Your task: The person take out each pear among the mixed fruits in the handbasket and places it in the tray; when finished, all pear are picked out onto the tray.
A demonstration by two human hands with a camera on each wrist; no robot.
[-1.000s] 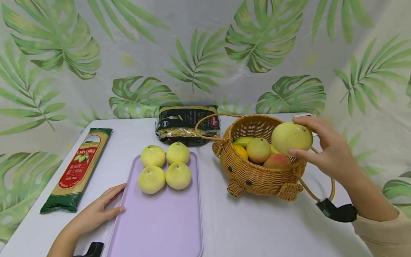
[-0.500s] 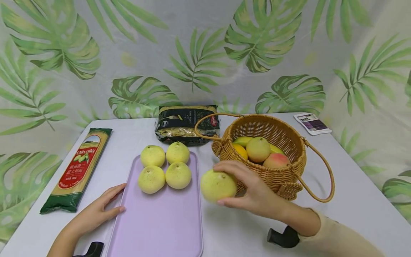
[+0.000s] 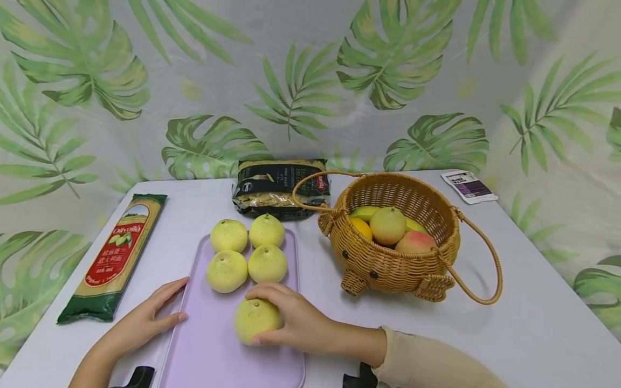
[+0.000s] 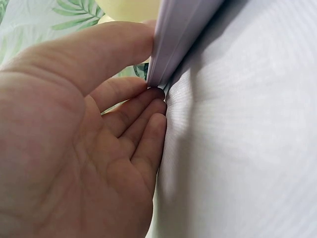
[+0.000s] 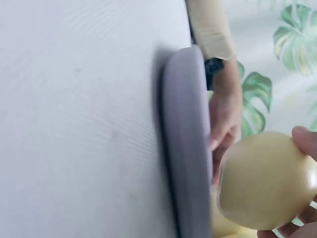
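Observation:
In the head view, my right hand (image 3: 303, 323) holds a round, speckled yellow-green fruit (image 3: 257, 318) between thumb and fingers, over the middle of the lilac tray (image 3: 208, 350). The right wrist view shows the same fruit (image 5: 267, 181) beside the tray's edge (image 5: 185, 139), apparently above the tray surface. Several like fruits (image 3: 228, 271) sit close together at the tray's far end. My left hand (image 3: 140, 318) lies at the tray's left edge. In the left wrist view, the thumb of that hand (image 4: 89, 134) touches the tray rim (image 4: 173, 39), its other fingers extended along the tablecloth.
A wicker basket (image 3: 388, 269) with an animal face stands right of the tray, holding bananas, an orange fruit, a peach (image 3: 416, 242) and a greenish round fruit (image 3: 388, 226). Behind is a penne bag (image 3: 283, 188). A spaghetti pack (image 3: 116, 258) lies left, a small packet (image 3: 469, 187) far right.
My right hand has carried the yellow-green fruit from above the basket leftward and down, over the tray. The left hand has stayed at the tray's edge.

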